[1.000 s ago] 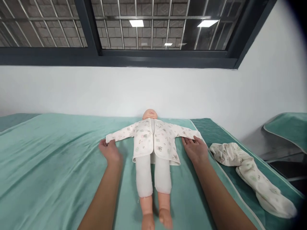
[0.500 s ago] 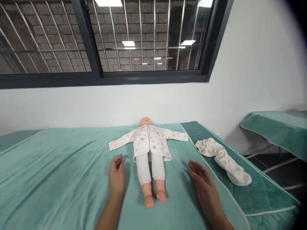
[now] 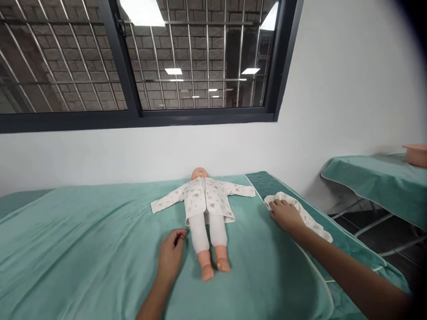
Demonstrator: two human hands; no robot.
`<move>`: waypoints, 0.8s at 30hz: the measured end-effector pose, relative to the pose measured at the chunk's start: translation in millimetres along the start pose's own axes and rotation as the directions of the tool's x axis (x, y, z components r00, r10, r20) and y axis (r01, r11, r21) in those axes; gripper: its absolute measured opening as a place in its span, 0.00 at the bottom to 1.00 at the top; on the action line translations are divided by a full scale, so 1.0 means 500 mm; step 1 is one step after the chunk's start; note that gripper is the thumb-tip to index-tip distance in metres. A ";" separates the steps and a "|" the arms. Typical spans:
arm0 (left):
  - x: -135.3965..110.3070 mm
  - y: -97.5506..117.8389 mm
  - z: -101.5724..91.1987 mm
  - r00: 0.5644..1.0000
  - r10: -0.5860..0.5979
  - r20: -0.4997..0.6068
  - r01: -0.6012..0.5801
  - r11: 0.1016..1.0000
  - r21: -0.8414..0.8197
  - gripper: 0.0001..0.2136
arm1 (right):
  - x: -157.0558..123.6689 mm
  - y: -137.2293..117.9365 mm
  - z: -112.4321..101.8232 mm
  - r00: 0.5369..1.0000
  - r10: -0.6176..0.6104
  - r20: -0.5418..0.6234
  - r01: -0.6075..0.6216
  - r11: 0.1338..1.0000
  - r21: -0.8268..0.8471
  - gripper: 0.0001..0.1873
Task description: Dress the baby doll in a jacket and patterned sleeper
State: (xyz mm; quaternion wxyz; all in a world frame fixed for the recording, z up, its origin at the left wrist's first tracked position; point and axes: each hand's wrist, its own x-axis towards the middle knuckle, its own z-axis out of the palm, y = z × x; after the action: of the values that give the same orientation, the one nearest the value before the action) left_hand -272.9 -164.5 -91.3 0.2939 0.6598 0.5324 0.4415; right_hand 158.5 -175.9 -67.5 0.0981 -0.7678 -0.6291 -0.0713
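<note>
A baby doll (image 3: 204, 204) lies on its back on the teal sheet (image 3: 83, 240), head towards the wall, in a printed white jacket with both sleeves spread and white trousers. My left hand (image 3: 171, 255) hovers beside the doll's left leg, fingers loosely curled, holding nothing. My right hand (image 3: 283, 214) rests on a crumpled white printed garment (image 3: 308, 218) lying to the doll's right, fingers closing on its near end.
The bed stands against a white wall under a barred dark-framed window (image 3: 140, 62). A darker quilted green pad (image 3: 336, 249) edges the bed on the right. A second green-covered table (image 3: 376, 182) with a pink basin (image 3: 416, 154) stands at the far right, a gap of floor between.
Both hands left the doll's sleeve ends and drew back. My right hand then reached right onto the crumpled garment. The view pulled back and up.
</note>
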 end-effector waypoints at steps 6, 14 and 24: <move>-0.047 0.038 -0.019 0.977 0.082 0.198 -0.091 0.995 0.037 0.13 | 0.028 -0.031 -0.077 0.991 -0.006 0.132 -0.015 0.988 0.157 0.14; -0.070 0.266 -0.033 0.959 0.174 0.224 -0.147 0.981 -0.129 0.14 | -0.034 -0.215 -0.312 0.949 -0.212 0.236 -0.137 0.397 0.908 0.14; -0.051 0.468 -0.092 0.915 0.370 0.159 -0.340 0.922 -0.188 0.09 | -0.118 -0.328 -0.499 0.831 -0.555 -0.032 0.161 0.186 0.969 0.16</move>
State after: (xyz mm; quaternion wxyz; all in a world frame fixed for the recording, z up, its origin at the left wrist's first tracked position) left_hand -211.8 -254.0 122.6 0.3093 0.7599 0.3366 0.4622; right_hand -10.6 -261.3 170.9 0.4065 -0.3813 -0.7144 0.4230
